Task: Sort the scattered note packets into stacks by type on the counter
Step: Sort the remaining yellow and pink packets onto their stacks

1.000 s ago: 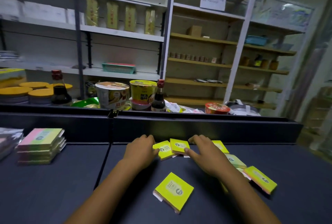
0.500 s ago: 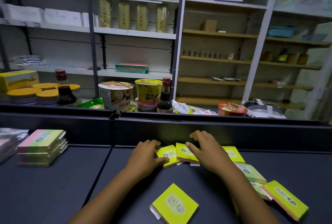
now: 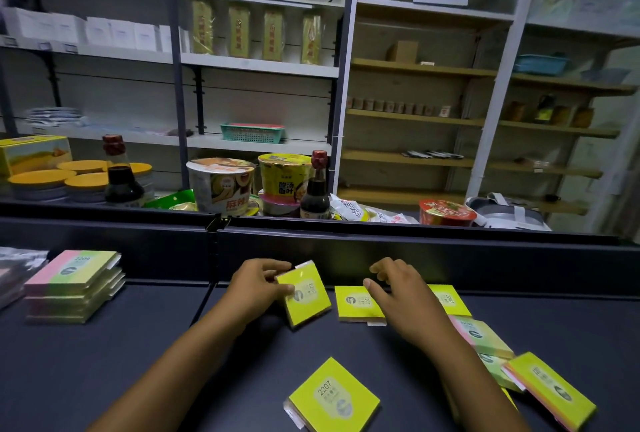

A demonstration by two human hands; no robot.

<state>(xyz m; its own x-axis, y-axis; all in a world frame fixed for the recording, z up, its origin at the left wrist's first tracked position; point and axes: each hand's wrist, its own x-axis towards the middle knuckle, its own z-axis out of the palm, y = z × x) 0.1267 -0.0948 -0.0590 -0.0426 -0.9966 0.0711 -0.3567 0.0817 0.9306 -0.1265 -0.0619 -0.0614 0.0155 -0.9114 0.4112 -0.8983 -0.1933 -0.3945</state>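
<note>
Lifting one yellow packet [image 3: 304,293] off the counter [image 3: 138,345] in our left hand [image 3: 256,288], we have started a pile, while our right hand [image 3: 401,296] hovers loose, holding nothing

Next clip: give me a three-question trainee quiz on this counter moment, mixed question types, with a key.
1. True or false: the left hand grips a yellow packet tilted up off the counter.
2. Which number is printed on the nearest yellow packet? A) 2207 B) 2209 C) 2210
3. Fill in: the pink-and-green stack sits to the ___ of both hands.

Key: 1 true; 2 A; 3 left. The right hand holds nothing.
</note>
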